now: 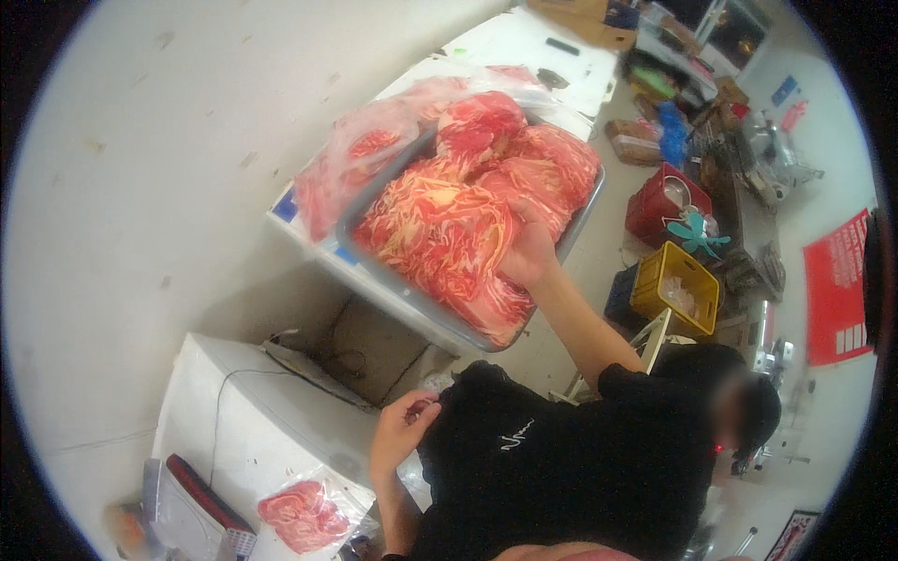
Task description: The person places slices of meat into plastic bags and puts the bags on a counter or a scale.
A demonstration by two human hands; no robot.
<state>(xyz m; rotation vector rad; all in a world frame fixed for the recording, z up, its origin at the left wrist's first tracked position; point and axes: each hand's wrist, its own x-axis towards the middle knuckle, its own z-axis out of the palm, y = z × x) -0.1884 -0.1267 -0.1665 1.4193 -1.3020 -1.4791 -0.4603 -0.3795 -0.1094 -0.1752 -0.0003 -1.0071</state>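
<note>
My right hand (pixel 531 248) reaches into a grey tub (pixel 599 196) heaped with thin red-and-white sliced meat (pixel 435 229). Its fingers curl into the slices near the middle of the heap, partly hidden. Lower down, in front of my black shirt, my left hand (pixel 404 425) has its fingers bent round the edge of a clear plastic bag (pixel 436 381); most of the bag is hidden. Below that hand, a flat clear bag of sliced meat (pixel 304 516) lies on a white surface (pixel 253 421). More bagged meat (pixel 374 140) lies along the tub's far left side.
The tub stands on a white table (pixel 468 42) by a pale wall. A scale-like device (pixel 192 514) sits at the lower left. To the right are a red crate (pixel 659 198), a yellow crate (pixel 675 290), a teal fan-shaped thing (pixel 697 234) and a person in a black cap (pixel 762 402).
</note>
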